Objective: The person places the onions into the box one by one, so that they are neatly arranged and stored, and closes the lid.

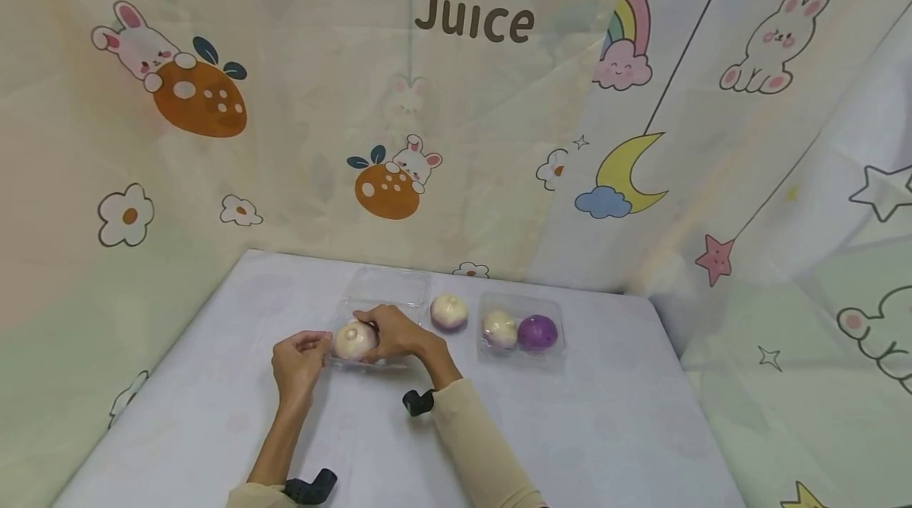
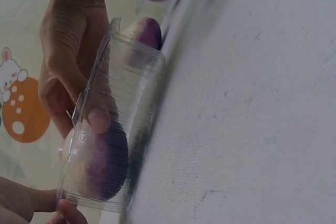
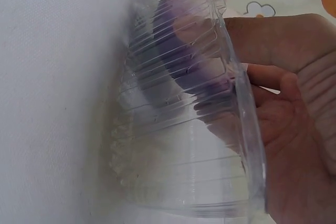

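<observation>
A clear plastic clamshell box (image 1: pixel 390 284) lies with its lid folded back at the far left of the table. In its left half sits a white-and-purple turnip (image 1: pixel 354 341), pale side up. My right hand (image 1: pixel 396 333) reaches over the box rim and grips this turnip, its fingertips inside the wall. With thumb and finger, my left hand (image 1: pixel 298 362) pinches the box's left edge, as the left wrist view also shows. In the right wrist view the turnip's purple side (image 3: pixel 178 51) shows through the ribbed wall.
Just right of the box stands a loose turnip (image 1: pixel 449 312). Farther right, a second clear box (image 1: pixel 523 304) holds two turnips, one pale side up and one purple side up. A printed curtain (image 1: pixel 299 176) hangs behind the white table (image 1: pixel 606 429).
</observation>
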The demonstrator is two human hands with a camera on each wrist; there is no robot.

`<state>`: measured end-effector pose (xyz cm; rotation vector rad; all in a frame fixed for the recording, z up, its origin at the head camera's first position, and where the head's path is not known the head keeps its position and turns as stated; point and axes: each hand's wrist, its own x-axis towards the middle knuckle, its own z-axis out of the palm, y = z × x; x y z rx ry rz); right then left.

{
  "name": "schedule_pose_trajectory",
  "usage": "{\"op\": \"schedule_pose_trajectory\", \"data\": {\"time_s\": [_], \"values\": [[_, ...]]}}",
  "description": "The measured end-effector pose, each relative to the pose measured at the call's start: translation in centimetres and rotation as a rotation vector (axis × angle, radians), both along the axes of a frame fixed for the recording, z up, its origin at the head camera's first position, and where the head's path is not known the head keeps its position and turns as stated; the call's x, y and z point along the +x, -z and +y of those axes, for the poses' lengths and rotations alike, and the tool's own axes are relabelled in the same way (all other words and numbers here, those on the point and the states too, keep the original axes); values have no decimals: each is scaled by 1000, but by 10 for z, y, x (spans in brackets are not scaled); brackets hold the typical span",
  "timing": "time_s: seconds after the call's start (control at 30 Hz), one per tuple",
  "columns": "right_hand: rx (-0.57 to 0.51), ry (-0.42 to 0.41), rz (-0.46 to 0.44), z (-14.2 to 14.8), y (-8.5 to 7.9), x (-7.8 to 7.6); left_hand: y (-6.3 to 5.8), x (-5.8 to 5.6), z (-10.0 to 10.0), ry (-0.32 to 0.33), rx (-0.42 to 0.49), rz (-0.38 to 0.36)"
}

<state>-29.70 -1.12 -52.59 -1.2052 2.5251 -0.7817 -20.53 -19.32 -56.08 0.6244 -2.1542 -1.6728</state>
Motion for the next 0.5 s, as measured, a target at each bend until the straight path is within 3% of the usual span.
{"op": "schedule_pose_trajectory", "data": {"time_s": [0.5], "values": [[62,57,24,11,-3,-1,0,0,0,9,11,8]]}}
